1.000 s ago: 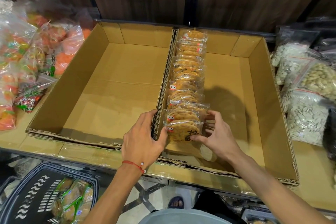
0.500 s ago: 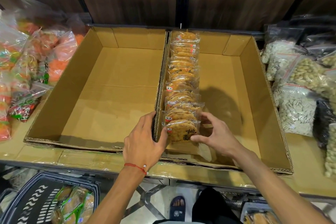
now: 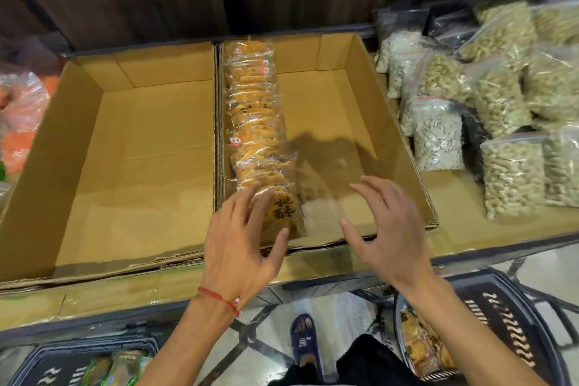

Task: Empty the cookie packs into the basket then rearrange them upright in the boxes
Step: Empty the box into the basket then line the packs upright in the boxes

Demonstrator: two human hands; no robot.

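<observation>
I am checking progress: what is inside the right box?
In the right box a row of cookie packs stands upright along its left wall; the floor beside it is bare. The left hand covers part of the front pack.

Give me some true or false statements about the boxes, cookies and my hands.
The clear-wrapped orange cookie packs stand in a row along the left wall of the right brown cardboard box. True.
The left brown cardboard box holds packs too. False: the left brown cardboard box shows none inside.
The right hand grips a pack. False: the right hand hovers open, holding nothing.
Fingers of the left hand touch the front pack. True.
</observation>
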